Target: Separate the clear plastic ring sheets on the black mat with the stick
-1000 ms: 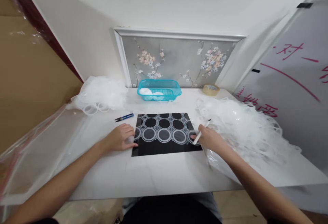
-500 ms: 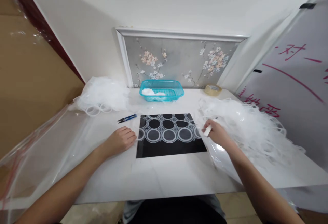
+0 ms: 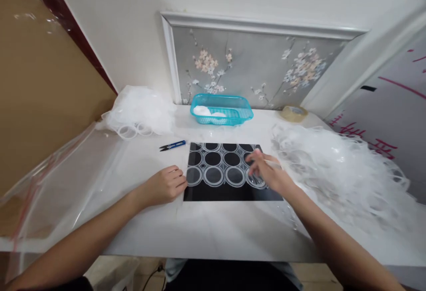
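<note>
A black sheet (image 3: 229, 194) with rows of pale ring shapes lies flat on the white table. At its left edge rests my left hand (image 3: 169, 185), its fingers bent and pressed together; their undersides are hidden, so I cannot tell whether they hold anything. Over the sheet's right side is my right hand (image 3: 271, 176), partly blurred, with some fingertips near the rings. A slim white object (image 3: 273, 163) lies across that hand, held in it; its kind is unclear. Blue-handled thread snips (image 3: 172, 145) lie beyond my left hand.
A turquoise plastic basket (image 3: 248, 116) with white pieces stands at the back. Translucent white ring pieces (image 3: 342, 167) are heaped at right, more in a pile (image 3: 141, 111) at left. A tape roll (image 3: 294, 113) sits back right. Clear plastic sheeting (image 3: 83, 171) covers the left side.
My right hand has moved left from the sheet's right edge onto its rings, with some fingers spreading. My left hand stays at the left edge. The camera view has shifted.
</note>
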Demonstrator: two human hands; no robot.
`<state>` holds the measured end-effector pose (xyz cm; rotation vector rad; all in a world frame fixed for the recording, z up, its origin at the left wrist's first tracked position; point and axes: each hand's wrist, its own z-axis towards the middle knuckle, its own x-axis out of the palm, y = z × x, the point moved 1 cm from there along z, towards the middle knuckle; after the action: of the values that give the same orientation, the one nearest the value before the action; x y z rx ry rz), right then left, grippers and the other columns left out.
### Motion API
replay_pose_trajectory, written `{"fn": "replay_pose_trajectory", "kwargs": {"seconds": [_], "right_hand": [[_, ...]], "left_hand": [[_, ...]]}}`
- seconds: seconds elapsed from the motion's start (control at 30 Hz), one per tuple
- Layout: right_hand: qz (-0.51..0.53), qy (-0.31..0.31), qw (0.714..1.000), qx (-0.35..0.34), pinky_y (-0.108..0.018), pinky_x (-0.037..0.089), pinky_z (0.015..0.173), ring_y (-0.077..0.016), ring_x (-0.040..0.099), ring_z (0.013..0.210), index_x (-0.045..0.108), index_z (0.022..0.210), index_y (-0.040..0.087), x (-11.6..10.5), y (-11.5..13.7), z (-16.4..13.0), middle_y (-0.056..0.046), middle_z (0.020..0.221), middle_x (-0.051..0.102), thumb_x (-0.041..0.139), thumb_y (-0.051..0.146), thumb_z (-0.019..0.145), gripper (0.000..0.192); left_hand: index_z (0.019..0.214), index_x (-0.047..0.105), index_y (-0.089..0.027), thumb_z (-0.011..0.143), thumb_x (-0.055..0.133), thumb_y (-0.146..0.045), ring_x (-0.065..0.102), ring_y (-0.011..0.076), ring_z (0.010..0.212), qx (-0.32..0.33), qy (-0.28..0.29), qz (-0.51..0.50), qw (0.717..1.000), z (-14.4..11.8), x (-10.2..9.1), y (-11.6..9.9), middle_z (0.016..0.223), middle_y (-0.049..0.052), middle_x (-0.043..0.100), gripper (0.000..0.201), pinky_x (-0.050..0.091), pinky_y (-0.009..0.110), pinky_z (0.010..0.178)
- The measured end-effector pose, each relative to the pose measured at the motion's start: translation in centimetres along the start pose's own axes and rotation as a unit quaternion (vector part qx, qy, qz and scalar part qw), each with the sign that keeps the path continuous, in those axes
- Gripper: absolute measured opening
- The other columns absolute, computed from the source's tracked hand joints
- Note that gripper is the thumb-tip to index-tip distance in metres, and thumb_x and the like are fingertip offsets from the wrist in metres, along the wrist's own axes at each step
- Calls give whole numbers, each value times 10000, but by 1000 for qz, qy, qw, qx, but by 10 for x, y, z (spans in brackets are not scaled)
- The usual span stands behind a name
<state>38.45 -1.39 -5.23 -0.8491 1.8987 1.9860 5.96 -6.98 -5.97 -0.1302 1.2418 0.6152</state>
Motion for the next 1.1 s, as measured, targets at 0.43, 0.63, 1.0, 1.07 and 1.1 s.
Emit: {"fn": "replay_pose_trajectory", "kwargs": {"seconds": [0.43,0.63,1.0,1.07,1.1], "right_hand": [[256,138,954,-74,-240,466,535,-127,590,562,669,782,159,134,37,32,-13,623,639,640,345,802,189],[197,150,963,-106,-228,464,538,-126,607,578,638,773,165,130,33,21,-11,642,644,587,278,840,140],[112,144,970,-163,-213,403,499,-104,560,527,659,753,159,129,37,18,-6,634,644,585,206,824,113],[107,141,970,-168,-212,406,504,-103,558,526,660,750,161,129,38,18,-3,630,643,588,201,819,108],[105,142,970,-170,-215,409,508,-105,561,530,661,751,162,129,38,18,-3,631,643,587,203,820,109]], "left_hand": [[759,639,-115,940,500,-147,534,173,564,-36,63,46,996,-3,0,-24,624,29,574,231,363,318,521],[1081,618,-49,902,498,-85,546,172,450,-120,125,69,982,-8,2,-58,558,-7,556,218,366,296,426],[1097,655,-55,906,515,-164,557,189,413,-170,127,78,974,-7,5,-61,543,4,570,261,381,300,383],[1090,662,-58,903,514,-169,556,192,408,-171,126,77,974,-6,5,-61,541,8,572,263,374,295,377],[1086,664,-59,901,516,-172,557,193,408,-171,124,76,974,-6,6,-61,542,10,575,263,371,292,374]]}}
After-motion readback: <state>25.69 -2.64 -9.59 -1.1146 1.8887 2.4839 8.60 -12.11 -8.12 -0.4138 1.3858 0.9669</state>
